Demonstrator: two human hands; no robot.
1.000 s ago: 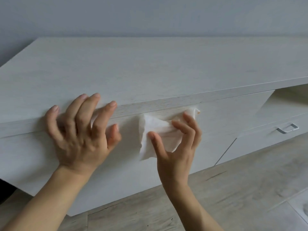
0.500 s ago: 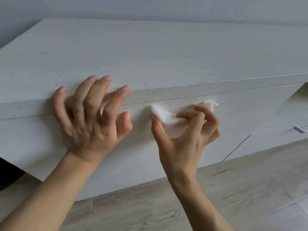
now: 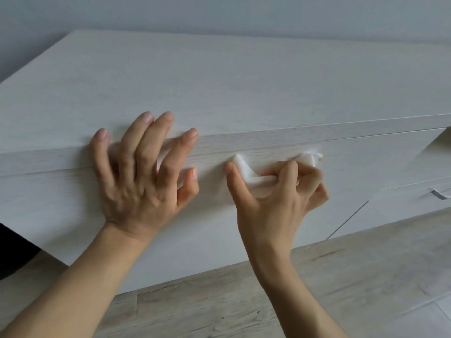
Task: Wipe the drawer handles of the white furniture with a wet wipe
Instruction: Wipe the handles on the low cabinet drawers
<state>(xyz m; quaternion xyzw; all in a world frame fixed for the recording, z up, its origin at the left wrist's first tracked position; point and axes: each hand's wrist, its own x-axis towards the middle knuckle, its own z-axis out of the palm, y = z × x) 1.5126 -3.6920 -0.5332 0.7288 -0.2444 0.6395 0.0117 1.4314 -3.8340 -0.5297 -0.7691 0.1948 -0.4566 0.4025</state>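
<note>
1. Drawer front (image 3: 80,211) of the white furniture (image 3: 244,81): closed, so the contents are not visible.
2. Left hand (image 3: 139,181): spread flat, fingers nearly straight. The fingertips lie over the front edge of the top board and the thumb lies against the drawer front. It holds nothing.
3. Right hand (image 3: 275,203): fingers curled around the wet wipe (image 3: 246,172), thumb extended to the left. It presses the wipe against the upper drawer front, just below the top board (any handle there is hidden by wipe and fingers).
4. Far right: a second, lower drawer (image 3: 402,206), also closed, carries a metal handle (image 3: 439,194), partly cut off by the frame edge.

Change from earlier frames: one second ago the wipe hung as a loose sheet; it is now bunched tightly in the fist. The left hand's placement is unchanged.

Wipe condition: white and crumpled. A folded point projects beside the thumb. A second end projects past the fingers at right and shows a small brownish mark.
</note>
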